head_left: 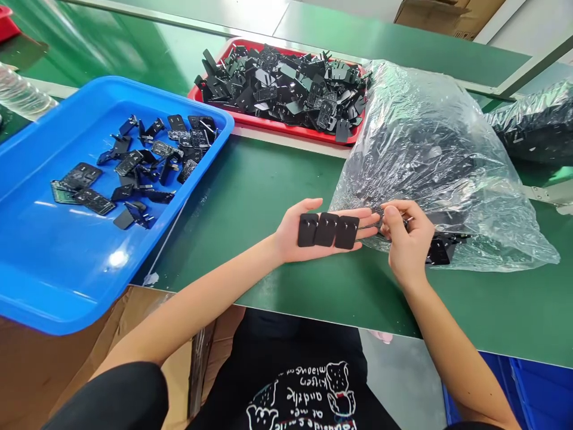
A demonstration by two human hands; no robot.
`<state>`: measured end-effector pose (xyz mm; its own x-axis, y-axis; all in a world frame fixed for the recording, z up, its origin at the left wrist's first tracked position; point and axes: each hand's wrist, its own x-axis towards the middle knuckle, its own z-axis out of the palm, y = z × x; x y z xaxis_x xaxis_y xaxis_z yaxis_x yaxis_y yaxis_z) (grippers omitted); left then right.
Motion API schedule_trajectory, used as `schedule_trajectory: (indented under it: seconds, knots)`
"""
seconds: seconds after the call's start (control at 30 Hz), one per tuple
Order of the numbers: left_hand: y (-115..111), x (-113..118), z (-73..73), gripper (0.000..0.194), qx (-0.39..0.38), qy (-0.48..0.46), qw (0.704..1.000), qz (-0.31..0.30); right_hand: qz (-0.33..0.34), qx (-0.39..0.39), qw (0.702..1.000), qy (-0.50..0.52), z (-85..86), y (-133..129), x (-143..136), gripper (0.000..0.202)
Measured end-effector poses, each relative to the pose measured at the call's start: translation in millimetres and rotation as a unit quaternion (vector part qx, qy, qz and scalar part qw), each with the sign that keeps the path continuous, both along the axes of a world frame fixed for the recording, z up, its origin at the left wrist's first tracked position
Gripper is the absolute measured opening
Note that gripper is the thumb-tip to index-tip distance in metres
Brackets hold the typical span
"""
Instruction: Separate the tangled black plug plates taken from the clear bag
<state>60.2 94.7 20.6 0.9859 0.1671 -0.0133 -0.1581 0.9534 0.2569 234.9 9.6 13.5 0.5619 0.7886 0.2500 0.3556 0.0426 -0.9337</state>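
My left hand (pixel 308 236) lies palm up with its fingers stretched out over the table. Three black plug covers (pixel 328 229), rounded plates with small metal pins, rest side by side on its palm and fingers. Close to its fingertips, my right hand (pixel 409 242) is closed in a pinch on a small black piece, mostly hidden by the fingers. Just behind the right hand is a clear plastic bag (pixel 487 179) full of dark parts. Some black pieces (pixel 441 249) show at the bag's lower edge.
A blue tray (pixel 58 275) on the left holds scattered black plug parts and circuit boards. Behind, a red tray (pixel 277 122) is heaped with black plug parts. Another filled plastic bag (pixel 537 125) lies at the far right. The green table (pixel 268 173) ends close to my body.
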Motion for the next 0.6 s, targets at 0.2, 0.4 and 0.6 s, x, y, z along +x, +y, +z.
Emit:
schedule_trajectory:
  seconds: [0.2,0.4,0.6]
  knots:
    - [-1,-1,1.8,0.070,-0.003,-0.002,1.000,0.001,0.004,0.009,1.000,0.005,0.9,-1,-1,0.028]
    - [-3,-1,4.1,0.070,-0.014,0.004,1.000,0.013,0.013,0.006,1.000,0.015,1.8,-1,-1,0.025]
    - [10,-2,7.2,0.064,-0.037,0.084,0.986,0.136,0.019,-0.019,1.000,-0.008,-0.7,-3,-1,0.026]
